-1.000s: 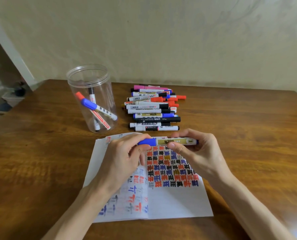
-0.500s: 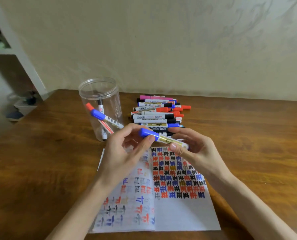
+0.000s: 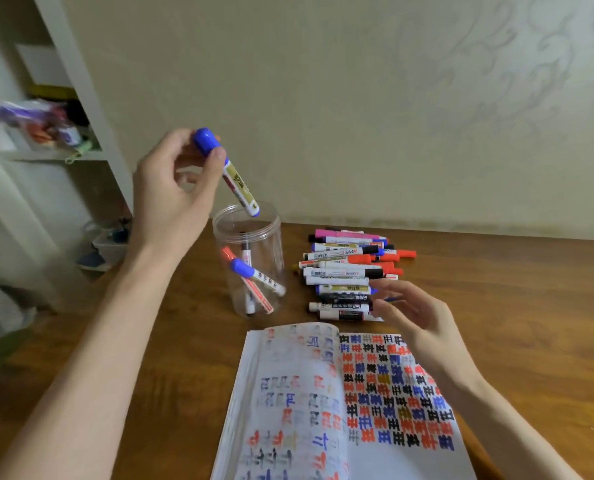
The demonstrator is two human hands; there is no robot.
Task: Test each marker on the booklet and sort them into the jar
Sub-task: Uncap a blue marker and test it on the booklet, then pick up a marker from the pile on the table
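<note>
My left hand (image 3: 174,188) pinches a blue-capped marker (image 3: 234,178) by its cap, raised above the clear plastic jar (image 3: 269,237). The marker tilts downward with its lower end just over the jar's open mouth. Inside the jar lie a blue-capped marker (image 3: 255,273), a red one and a dark one. My right hand (image 3: 416,317) hovers with relaxed fingers, holding nothing, over the near end of the marker pile (image 3: 344,271). The open booklet (image 3: 323,410) lies in front, its right page filled with red, blue and black test marks.
A wooden table (image 3: 513,323) carries everything. A pale patterned wall runs behind it. A white shelf unit (image 3: 63,98) with blurred items stands at the left, with bins on the floor beside the table's left edge.
My left hand has taken the blue marker alone and lifted it up and left over the jar. My right hand let go of it and moved toward the pile. The view tilted left.
</note>
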